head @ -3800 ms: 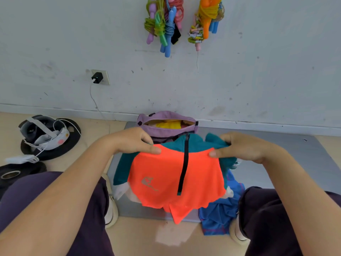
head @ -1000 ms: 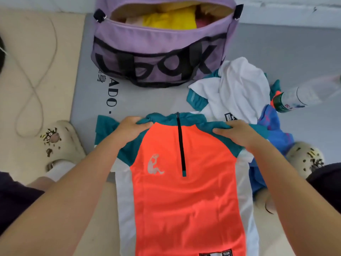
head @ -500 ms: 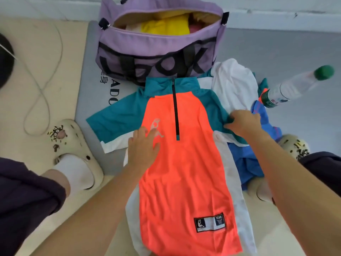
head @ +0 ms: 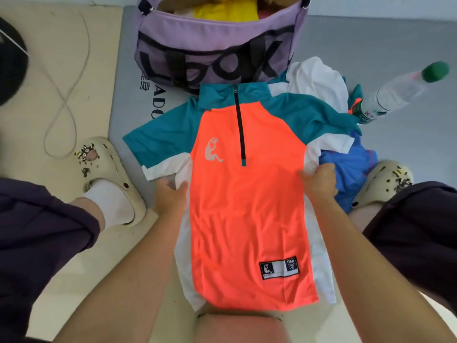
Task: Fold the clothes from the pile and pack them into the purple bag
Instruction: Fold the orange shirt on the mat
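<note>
— Lying flat, front up, the orange jersey [head: 247, 214] spreads from the grey mat [head: 128, 95] toward the person, its teal collar touching the purple bag [head: 212, 38].

— And the hands?

— The left hand [head: 170, 194] pinches the white side panel under the sleeve; the right hand [head: 319, 181] curls round the opposite edge.

— Beyond that?

— Clothes pile [head: 321, 80] at the right, a water bottle [head: 395, 92] beside it; yellow fabric [head: 222, 8] shows inside the open bag.

"LOOK" in large black letters across purple bag [head: 217, 43], "TEAM" on black-and-white patch [head: 279, 267] near hem of orange shirt [head: 247, 219], partial "ADO" printed on grey mat [head: 128, 95], bottle [head: 385, 95] label unreadable
</note>
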Motion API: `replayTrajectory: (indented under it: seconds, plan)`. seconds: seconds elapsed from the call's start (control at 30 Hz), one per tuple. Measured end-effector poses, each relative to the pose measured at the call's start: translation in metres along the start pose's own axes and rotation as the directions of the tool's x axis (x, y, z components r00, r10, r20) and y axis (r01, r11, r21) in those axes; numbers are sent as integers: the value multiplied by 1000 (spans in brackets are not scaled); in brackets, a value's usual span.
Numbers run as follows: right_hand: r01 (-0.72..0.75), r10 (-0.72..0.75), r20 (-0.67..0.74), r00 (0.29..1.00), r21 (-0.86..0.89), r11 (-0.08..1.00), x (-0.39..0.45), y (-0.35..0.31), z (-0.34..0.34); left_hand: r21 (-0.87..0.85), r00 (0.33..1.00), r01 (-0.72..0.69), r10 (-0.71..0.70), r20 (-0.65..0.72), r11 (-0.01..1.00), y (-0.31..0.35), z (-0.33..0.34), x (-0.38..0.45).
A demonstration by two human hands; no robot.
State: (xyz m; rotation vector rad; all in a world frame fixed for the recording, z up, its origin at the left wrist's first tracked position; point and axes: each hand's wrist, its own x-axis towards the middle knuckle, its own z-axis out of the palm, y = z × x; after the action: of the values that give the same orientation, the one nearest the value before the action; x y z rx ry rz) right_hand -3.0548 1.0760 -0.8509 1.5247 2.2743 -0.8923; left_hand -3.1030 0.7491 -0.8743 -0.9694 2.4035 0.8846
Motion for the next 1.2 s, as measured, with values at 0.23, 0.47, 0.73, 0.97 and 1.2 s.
replayTrajectory:
  seconds: [0.23,0.47,0.73,0.97,1.2]
  plan:
    - [-17,-17,119,993,282,959,-7,14,-10,-232,974,147,-99,205,962,-2,-13,19]
    - [112,-209,208,955,401,909,-7,19,-35,-398,995,101,-86,55,912,5,-43,30]
    - [195,-343,203,917,524,829,-10,-17,-52,-432,881,-175,336,333,885,40,-73,31]
    - [458,-451,81,889,-96,884,3,-24,-54,37,934,-357,356,29,933,35,-83,41]
    - [532,-548,71,834,161,831,-8,-43,-47,-39,837,-532,532,127,846,54,-75,37]
